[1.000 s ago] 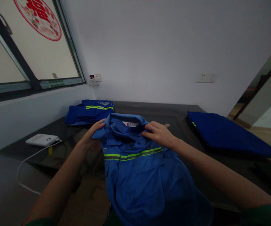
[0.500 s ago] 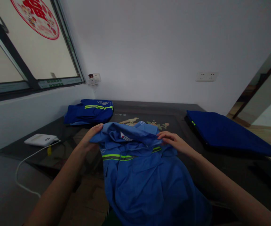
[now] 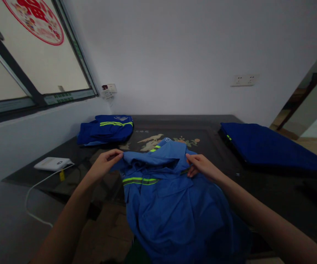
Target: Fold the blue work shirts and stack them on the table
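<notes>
A blue work jacket with yellow-green and grey reflective stripes lies at the near edge of the dark table, its lower part hanging down toward me. My left hand pinches the left end of its collar between thumb and fingers. On the other side, my right hand pinches the cloth at the right of the collar, the other fingers curled. The collar fabric is bunched and folded between the two hands. Part of a stripe near my right hand is hidden by folds.
Folded dark-blue clothing with a striped band rests at the back left. A large dark-blue folded garment is on the right. A white power bank with a cable sits near the left edge of the dark table.
The collar has been folded over, so the white label inside no longer shows. A striped part now appears behind it. Both hands keep hold, with the left pinching higher on the edge.
</notes>
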### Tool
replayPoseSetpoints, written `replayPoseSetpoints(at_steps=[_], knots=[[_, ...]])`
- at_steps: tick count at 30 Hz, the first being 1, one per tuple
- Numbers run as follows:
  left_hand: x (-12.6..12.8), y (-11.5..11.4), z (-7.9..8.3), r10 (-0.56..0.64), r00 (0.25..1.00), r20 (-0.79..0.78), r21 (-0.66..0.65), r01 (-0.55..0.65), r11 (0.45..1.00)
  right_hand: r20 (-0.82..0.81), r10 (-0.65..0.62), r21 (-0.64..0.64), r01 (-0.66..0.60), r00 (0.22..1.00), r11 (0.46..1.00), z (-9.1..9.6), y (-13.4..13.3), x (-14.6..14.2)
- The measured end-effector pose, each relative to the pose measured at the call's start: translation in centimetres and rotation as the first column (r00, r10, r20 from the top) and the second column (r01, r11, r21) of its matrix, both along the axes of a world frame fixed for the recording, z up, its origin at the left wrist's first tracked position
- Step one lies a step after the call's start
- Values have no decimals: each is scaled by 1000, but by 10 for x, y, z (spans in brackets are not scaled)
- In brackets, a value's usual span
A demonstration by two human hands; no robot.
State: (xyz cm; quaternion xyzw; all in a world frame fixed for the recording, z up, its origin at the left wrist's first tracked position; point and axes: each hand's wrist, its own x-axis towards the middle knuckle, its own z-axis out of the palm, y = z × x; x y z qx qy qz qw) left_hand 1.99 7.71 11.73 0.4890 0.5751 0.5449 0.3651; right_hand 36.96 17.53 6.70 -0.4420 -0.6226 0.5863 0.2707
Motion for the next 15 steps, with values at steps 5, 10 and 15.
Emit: replayPoseSetpoints(at_steps=[5,10,15], knots=[[4,4,-5,-21,998,-54,21,22,1000,9,81,-9,-81,997,997,4,-10,4],[5,10,-11,-57,997,56,-23,59,998,-156,68,-65,-79,985,995,5,-25,8],[5,10,-15,-60,953,296,7,60,998,-430,-4,-142,-63,903,988,-3,-30,19]])
